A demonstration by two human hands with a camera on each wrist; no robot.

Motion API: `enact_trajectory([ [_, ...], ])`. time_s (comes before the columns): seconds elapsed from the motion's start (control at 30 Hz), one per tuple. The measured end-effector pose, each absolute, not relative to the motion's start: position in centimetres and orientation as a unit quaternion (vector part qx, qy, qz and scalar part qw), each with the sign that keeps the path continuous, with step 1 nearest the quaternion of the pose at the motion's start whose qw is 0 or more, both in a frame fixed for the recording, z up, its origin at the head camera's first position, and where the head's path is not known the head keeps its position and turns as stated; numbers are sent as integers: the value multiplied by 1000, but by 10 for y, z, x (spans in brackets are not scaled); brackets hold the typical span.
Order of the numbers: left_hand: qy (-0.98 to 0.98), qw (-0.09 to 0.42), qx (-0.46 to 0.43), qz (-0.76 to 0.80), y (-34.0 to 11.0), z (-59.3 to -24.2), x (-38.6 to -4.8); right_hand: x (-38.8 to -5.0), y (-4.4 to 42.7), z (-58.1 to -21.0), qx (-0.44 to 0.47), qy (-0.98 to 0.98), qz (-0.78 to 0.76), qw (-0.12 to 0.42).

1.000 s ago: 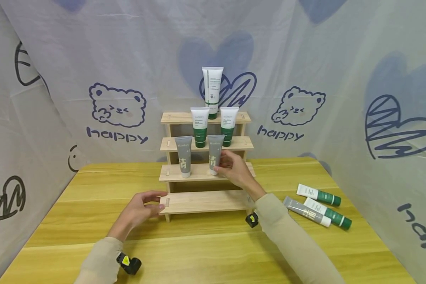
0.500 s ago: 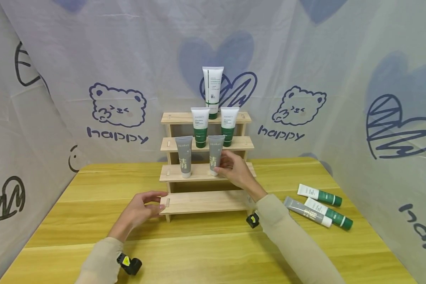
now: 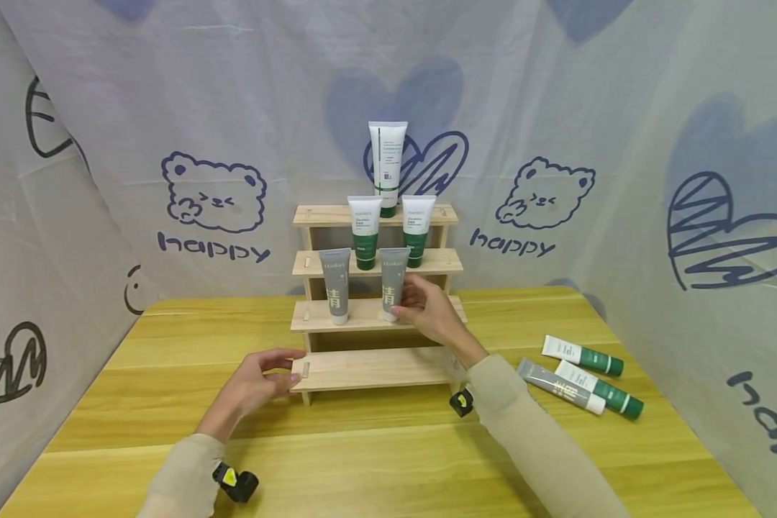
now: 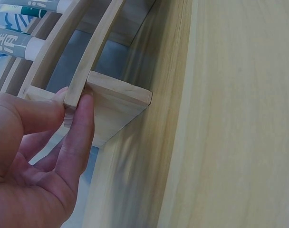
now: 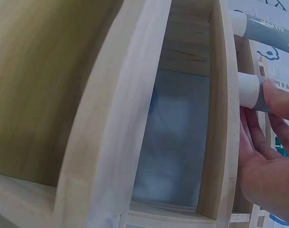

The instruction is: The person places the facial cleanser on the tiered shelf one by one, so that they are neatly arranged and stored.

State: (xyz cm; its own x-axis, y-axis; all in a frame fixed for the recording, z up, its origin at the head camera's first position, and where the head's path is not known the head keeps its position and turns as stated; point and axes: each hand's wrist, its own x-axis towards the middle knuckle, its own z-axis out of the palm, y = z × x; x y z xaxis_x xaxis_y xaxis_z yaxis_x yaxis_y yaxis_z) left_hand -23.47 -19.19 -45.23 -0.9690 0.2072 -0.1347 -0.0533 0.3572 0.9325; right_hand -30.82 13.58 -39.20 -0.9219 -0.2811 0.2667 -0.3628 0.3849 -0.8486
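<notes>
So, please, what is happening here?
A person's right hand holds a grey tube upright at the second step from the bottom of a wooden stand, beside another grey tube. The left hand pinches the bottom step's left end. Three white-and-green tubes stand higher; three more tubes lie on the table.

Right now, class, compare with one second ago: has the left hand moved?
No, not visibly: in the head view, the left hand holds the same end of the bottom shelf.
</notes>
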Motion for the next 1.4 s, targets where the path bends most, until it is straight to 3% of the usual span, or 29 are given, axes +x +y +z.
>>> enact_trajectory([
  [0.87, 816, 114, 47, 565, -193, -454, -234, -308, 138, -389, 184, -823, 537, 14],
  [1.4, 816, 116, 35, 565, -191, -453, -235, -298, 206, -357, 212, -858, 468, 14],
])
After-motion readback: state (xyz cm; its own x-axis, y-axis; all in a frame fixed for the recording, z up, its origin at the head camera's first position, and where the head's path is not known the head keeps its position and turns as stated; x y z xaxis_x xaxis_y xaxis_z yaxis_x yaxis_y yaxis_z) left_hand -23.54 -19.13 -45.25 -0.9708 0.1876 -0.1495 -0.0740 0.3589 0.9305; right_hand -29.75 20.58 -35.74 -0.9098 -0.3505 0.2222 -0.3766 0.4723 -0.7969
